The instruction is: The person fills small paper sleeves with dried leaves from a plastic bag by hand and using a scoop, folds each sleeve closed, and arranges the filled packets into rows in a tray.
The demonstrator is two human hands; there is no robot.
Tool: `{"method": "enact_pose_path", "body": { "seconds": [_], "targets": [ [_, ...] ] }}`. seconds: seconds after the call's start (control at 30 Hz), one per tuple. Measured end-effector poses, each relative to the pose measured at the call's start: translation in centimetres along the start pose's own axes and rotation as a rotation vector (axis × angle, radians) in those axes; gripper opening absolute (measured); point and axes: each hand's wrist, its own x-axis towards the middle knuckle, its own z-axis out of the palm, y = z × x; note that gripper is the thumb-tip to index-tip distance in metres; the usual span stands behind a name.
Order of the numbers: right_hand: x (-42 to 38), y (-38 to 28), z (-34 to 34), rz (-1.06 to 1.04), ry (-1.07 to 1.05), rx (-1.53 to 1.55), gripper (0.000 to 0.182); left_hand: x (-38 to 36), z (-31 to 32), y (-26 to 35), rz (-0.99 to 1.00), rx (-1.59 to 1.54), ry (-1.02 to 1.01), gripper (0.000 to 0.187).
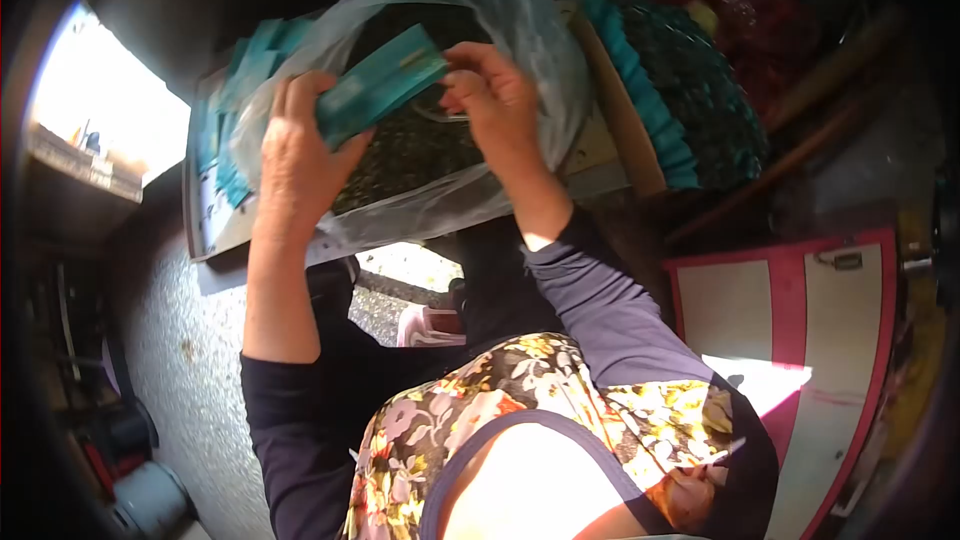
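Observation:
My left hand (300,135) grips a flat teal packet (385,80) between thumb and fingers, tilted up to the right. At the packet's right end are the curled, pinched fingers of my right hand (490,90); what they hold, if anything, I cannot make out. Below both hands lies a large clear plastic bag (535,5) with its mouth wide, filled with dark loose leaf-like bits (400,165). Part of a pale loop (445,116) shows on the bits beneath my right hand.
More teal packets (235,135) lie in a shallow tray (215,240) on the left. Right of the bag, a cardboard box (625,125) borders tightly packed teal packets (690,90). Red plastic (745,15) sits behind. A pink-and-white cabinet (735,310) stands at right, a bucket (150,500) lower left.

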Motion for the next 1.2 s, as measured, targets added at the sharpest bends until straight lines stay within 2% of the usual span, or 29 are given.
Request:
{"method": "enact_pose_path", "body": {
  "seconds": [0.1,0.23,0.5,0.57,0.6,0.63,0.7,0.73,0.83,1.2],
  "targets": [
    [-0.5,0.7,-0.1,0.028,0.078,0.021,0.022,0.0,0.6,0.0,0.041,0.02,0.013,0.052],
    [-0.3,1.2,-0.9,0.036,0.056,-0.003,0.02,0.1,1.6,0.2,0.057,0.038,-0.016,0.05],
    [-0.5,1.1,-2.0,-0.077,0.084,-0.034,0.013,0.4,2.8,1.8,0.016,0.007,-0.107,0.048],
    [-0.5,1.0,-2.0,-0.199,0.103,-0.213,0.009,0.4,3.1,1.8,0.043,0.023,-0.124,0.048],
    [-0.5,0.8,-2.2,-0.105,0.051,-0.185,0.007,0.4,3.2,1.7,0.045,0.023,-0.123,0.048],
    [-0.5,0.4,-2.2,-0.107,0.052,-0.185,0.007,0.3,3.3,1.6,0.037,0.013,-0.114,0.048],
    [-0.5,-0.3,-2.2,0.161,0.02,-0.004,0.007,0.3,3.3,1.6,0.033,0.001,-0.109,0.048],
    [-0.3,-0.2,-2.2,0.189,-0.003,0.086,0.012,0.2,3.3,1.7,0.019,-0.001,-0.098,0.048],
    [-0.7,-0.1,-1.2,0.115,0.104,0.122,0.018,0.3,3.3,1.8,-0.001,-0.009,-0.086,0.047],
    [-0.6,0.9,-0.3,0.147,0.069,0.1,0.024,0.2,2.9,0.8,-0.014,0.037,-0.051,0.051]
  ]
}}
